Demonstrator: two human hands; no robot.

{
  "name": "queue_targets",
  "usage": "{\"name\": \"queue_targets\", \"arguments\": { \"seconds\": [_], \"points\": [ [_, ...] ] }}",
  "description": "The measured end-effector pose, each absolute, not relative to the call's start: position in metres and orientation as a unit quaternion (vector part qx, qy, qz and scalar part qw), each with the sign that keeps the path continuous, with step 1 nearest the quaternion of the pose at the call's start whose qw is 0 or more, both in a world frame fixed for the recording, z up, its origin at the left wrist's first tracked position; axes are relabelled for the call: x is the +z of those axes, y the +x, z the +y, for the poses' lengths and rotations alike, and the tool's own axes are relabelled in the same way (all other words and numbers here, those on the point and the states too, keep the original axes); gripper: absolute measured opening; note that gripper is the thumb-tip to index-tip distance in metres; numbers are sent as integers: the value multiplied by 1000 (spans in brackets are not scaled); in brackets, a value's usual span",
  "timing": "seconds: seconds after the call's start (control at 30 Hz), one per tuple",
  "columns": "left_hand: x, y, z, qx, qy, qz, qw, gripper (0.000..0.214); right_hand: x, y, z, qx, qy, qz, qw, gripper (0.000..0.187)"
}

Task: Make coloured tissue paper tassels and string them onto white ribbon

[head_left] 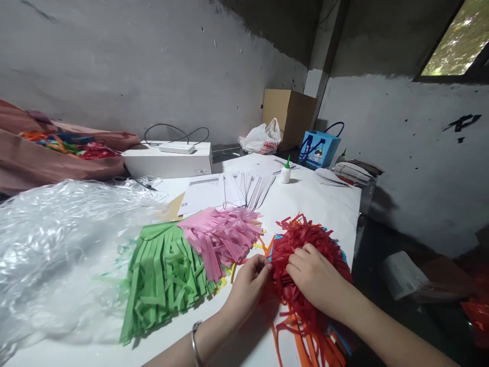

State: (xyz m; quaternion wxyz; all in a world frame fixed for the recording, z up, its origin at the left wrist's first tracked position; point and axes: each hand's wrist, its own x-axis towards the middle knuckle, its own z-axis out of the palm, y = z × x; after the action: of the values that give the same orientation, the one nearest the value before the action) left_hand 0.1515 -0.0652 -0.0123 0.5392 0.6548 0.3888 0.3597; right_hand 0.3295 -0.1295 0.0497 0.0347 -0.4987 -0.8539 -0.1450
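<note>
On the white table (317,199) lies a heap of red paper strips (305,239), with orange and blue strips under it. My left hand (248,285) pinches strips at the heap's left edge, fingers closed. My right hand (311,275) rests on top of the heap, fingers curled into the red strips. Left of my hands lie a pink fringed paper stack (221,234) and a green fringed paper stack (164,275), side by side and overlapping.
Crumpled clear plastic wrap (57,255) covers the table's left side. Behind are white cut sheets (225,191), a glue bottle (286,172), a white box (168,160), a blue bag (319,148), a cardboard box (288,117). The table's right edge drops to a dark floor.
</note>
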Motion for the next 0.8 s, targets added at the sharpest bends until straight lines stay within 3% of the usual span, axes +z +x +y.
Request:
{"name": "queue_targets", "arguments": {
  "seconds": [0.4, 0.57, 0.8],
  "points": [
    [-9, 149, -65, 368, 736, 353, 446, 3, 69, 333, -118, -48, -535, -842, 58, 13],
    [-4, 145, -67, 360, 776, 299, 423, 16, 75, 334, -112, -2, -563, -822, 82, 19],
    [1, 144, -73, 349, 793, 306, 395, 13, 77, 331, -107, -10, -539, -838, 87, 13]
  ]
}}
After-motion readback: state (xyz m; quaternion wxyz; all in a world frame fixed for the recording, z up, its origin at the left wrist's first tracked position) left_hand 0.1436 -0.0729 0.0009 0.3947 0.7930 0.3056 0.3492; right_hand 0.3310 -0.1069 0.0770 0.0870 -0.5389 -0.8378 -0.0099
